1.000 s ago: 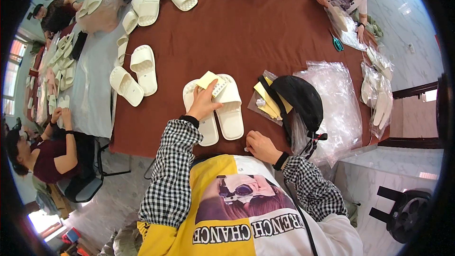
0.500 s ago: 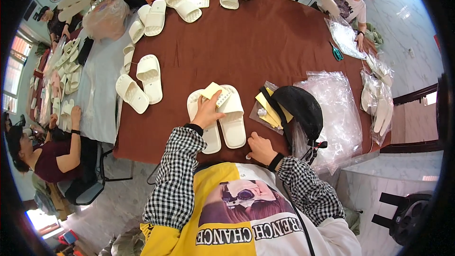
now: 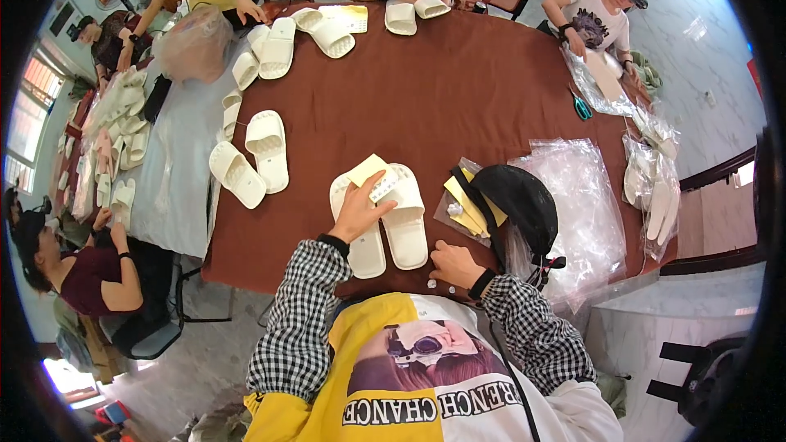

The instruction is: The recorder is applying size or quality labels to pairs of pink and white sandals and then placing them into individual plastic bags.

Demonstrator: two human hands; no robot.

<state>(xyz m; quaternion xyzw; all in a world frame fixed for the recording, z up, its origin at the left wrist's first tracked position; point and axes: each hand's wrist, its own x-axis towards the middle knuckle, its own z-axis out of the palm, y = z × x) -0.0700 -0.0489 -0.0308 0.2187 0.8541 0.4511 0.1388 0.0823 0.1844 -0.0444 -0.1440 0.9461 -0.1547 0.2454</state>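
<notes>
A pair of cream slide slippers (image 3: 405, 237) lies side by side before me, toes away. My left hand (image 3: 360, 211) rests over their straps, its fingers and thumb closed on a yellow sheet of paper (image 3: 368, 169) with a white printed part. That sheet lies across both straps. To the right of the slippers, my right hand (image 3: 457, 265) rests on the brown cloth with its fingers curled in; whatever may be in them is hidden. Two small white scraps (image 3: 432, 284) lie just below this hand.
A black cap (image 3: 517, 203) sits right of the slippers, beside yellow sheets (image 3: 468, 206) in clear plastic. Clear bags (image 3: 581, 196) cover the table's right side. More slippers (image 3: 268, 151) line the left, and teal scissors (image 3: 581, 106) lie far right. Co-workers are around the tables.
A second white scrap now shows beside the first, near my right hand. My left hand stays on the slippers with the yellow sheet. The whole view has shifted slightly.
</notes>
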